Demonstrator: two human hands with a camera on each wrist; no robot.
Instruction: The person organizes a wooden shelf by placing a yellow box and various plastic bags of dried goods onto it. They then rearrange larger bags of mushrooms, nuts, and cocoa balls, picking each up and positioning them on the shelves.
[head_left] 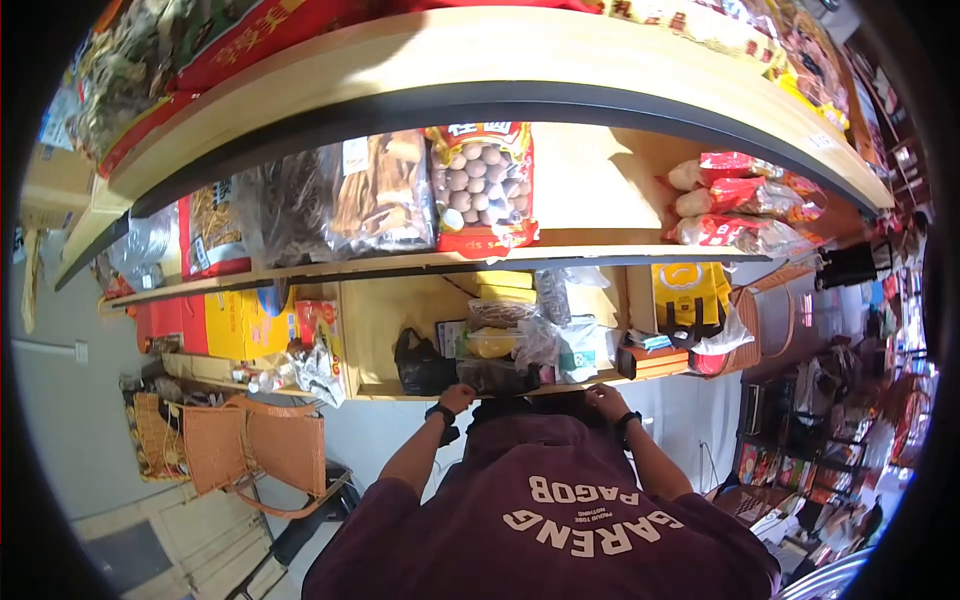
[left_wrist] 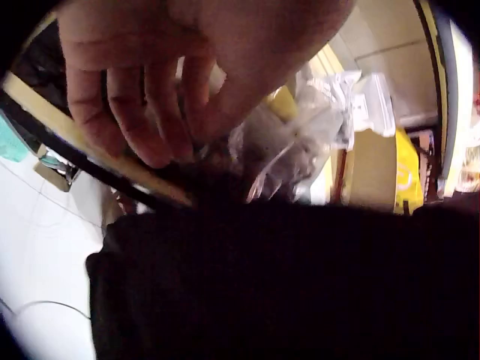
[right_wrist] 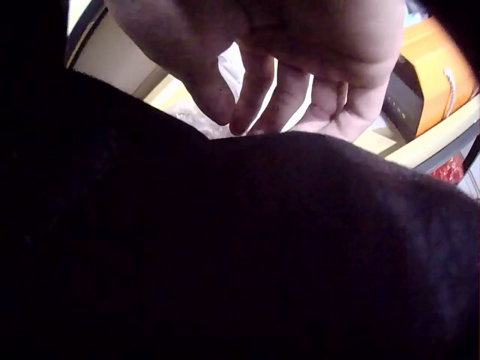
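A: Where are the clear plastic bags (left_wrist: 289,154) found?

B: They are heaped on the lower shelf (head_left: 380,387), beside the black bag (head_left: 425,366), between the two hands and just beyond them. By the look of the film, softness and a slippery surface should be expected (a good deal of crinkling, too).

A: Are they judged heavy?

B: Rather light, though a sag may be caused by loose contents. They are best taken by gathered film, with the underside supported by the other palm; by a single thin corner, a tear could be risked.

A: How are the fingers held?

B: On the left hand (head_left: 457,398) they are loosely bent and a little apart. On the right hand (head_left: 606,402) they are loosely bent too, with thumb and forefinger brought close at the tips. Nothing is seen gripped by either.

A: What is hidden?

B: Much of both wrist views is blocked by dark clothing (right_wrist: 225,247). The left fingertips are partly lost in shadow, so contact with the shelf edge cannot be confirmed. The contents of the bags are blurred by glare and folds, and the inside of the black bag is not shown.
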